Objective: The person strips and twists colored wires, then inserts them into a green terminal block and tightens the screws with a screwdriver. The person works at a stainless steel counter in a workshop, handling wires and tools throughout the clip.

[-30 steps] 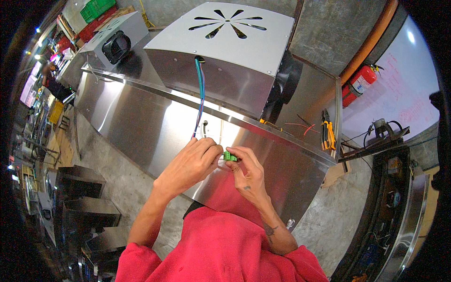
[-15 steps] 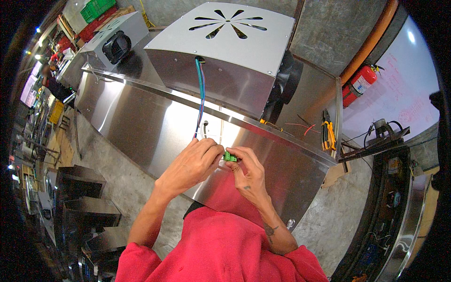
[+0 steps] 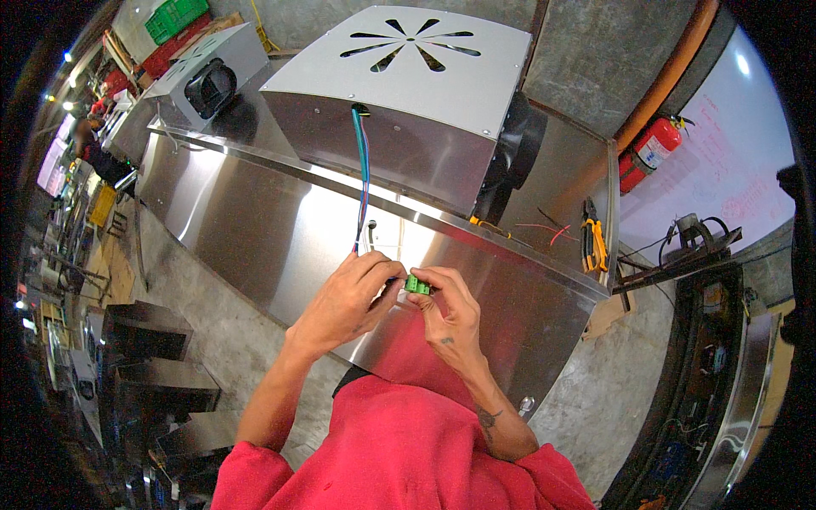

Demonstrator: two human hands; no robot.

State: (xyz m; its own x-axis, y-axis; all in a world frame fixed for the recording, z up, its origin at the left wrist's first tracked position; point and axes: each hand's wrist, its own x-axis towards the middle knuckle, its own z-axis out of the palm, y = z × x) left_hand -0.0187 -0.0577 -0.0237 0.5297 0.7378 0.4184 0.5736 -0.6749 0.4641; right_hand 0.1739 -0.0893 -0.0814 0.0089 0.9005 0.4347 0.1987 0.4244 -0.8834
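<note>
Both hands meet in front of the sloped stainless steel panel [image 3: 280, 229], just below its upper edge. The right hand [image 3: 450, 310] pinches a small green connector block [image 3: 416, 285] between thumb and fingertips. The left hand [image 3: 348, 297] closes its fingers against the block's left side, apparently gripping the thin wires that enter it; the fingers hide the exact contact.

A bundle of blue and red wires [image 3: 363, 183] hangs from a hole in the metal fan housing [image 3: 399, 93] and runs down to the hands. The housing stands on the tabletop [image 3: 565, 183] behind the panel.

To the right on the tabletop lie yellow-handled pliers [image 3: 593, 238] and loose red wire ends [image 3: 544, 229]. A red fire extinguisher [image 3: 646, 155] stands against the wall beyond. A second grey housing [image 3: 204, 72] sits further left. Stacked metal boxes [image 3: 144, 374] stand on the floor at lower left.
</note>
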